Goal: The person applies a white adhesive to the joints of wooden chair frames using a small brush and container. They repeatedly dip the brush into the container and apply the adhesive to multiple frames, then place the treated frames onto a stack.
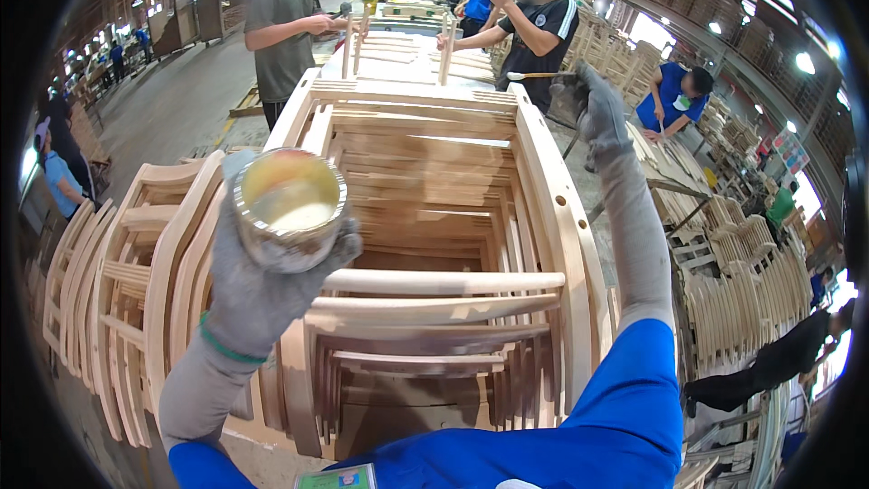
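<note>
My left hand (258,294), in a grey glove, is closed around a round, smeared pot (288,252) tilted so its mouth faces me. Pale, creamy liquid (303,204) lies inside, with yellowish smears on the inner wall. Out to the right, my gloved right hand (599,113) grips a thin brush (540,75) with a pale tip pointing left. Below and between both hands stands a stack of bare wooden chair frames (566,208). Two round holes show in the top frame's right rail. The pot hides part of that stack's left side.
More chair frames (154,254) lean in a row at the left. Beyond the stack, two people (294,37) (548,28) work across a white table (412,68) with wooden parts. Another person in blue (665,109) bends over wood strips at the right. Several chair frames (742,308) stand at far right.
</note>
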{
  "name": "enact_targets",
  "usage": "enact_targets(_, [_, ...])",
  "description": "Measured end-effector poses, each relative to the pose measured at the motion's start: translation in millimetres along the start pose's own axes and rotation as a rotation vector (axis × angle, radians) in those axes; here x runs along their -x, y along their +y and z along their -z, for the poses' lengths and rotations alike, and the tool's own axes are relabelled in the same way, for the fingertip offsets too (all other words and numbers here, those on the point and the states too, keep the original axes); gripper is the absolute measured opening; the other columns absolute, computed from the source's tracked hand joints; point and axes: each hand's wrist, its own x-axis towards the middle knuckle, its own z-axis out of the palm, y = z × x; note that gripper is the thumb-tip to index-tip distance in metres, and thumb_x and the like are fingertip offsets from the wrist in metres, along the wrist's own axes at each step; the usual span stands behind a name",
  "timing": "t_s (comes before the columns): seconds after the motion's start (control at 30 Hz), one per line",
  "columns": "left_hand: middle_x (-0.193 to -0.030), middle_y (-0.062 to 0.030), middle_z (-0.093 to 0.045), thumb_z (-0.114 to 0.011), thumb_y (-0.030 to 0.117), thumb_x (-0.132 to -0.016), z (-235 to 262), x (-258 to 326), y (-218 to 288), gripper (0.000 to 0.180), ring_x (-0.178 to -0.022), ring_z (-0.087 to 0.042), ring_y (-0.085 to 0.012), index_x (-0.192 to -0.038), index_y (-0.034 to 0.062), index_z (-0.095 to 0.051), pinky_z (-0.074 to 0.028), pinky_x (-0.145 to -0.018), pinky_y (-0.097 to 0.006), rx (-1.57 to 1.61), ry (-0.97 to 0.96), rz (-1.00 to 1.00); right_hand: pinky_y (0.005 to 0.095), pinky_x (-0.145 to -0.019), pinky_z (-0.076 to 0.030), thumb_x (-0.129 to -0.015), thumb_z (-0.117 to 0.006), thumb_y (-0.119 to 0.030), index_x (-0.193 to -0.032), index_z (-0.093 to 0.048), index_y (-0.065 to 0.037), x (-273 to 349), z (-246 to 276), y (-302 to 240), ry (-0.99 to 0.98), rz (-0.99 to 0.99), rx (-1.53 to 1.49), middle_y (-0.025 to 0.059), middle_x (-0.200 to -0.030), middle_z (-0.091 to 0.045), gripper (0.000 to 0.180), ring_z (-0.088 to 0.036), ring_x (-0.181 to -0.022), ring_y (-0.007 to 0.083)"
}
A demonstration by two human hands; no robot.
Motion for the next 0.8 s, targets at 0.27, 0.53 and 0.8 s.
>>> enact_targets(0.27, [-0.131, -0.0289, -0.036, -0.041, 0.049, -0.092, 48, 8, 24, 0.066, -0.116, -0.045, -0.0400, -0.137, 0.0031, -0.030, -0.041, -0.100, -0.047, -0.024, -0.025, -0.171, 0.0293, -0.045, -0.056, -0.078, -0.071, -0.020, -0.082, -0.062, 0.004, -100, 57, 39, 0.236, 0.154, 0.633, 0.0096, -0.070, -0.062, 0.026, -0.061, -0.055, 0.0165])
enact_targets(0.53, [-0.139, -0.0256, -0.030, -0.041, 0.040, -0.093, 71, 12, 40, 0.063, -0.126, -0.036, -0.0391, -0.141, 0.0022, -0.023, -0.034, -0.106, -0.049, 0.042, 0.043, -0.213, 0.0292, -0.045, -0.056, -0.078, -0.071, -0.020, -0.083, -0.062, 0.003, -111, 59, 55, 0.189, 0.080, 0.604, 0.0091, -0.071, -0.062, 0.025, -0.063, -0.054, 0.0169])
enact_targets(0.8, [-0.136, -0.0295, -0.032, -0.039, 0.041, -0.094, 71, 3, 36, 0.062, -0.123, -0.040, -0.0413, -0.139, 0.0005, -0.025, -0.035, -0.104, -0.049, -0.013, 0.052, -0.279, 0.0278, -0.053, -0.054, -0.080, -0.070, -0.026, -0.087, -0.064, -0.001, -125, 48, 61, 0.046, 0.232, 1.014, 0.0094, -0.072, -0.065, 0.027, -0.064, -0.058, 0.0148])
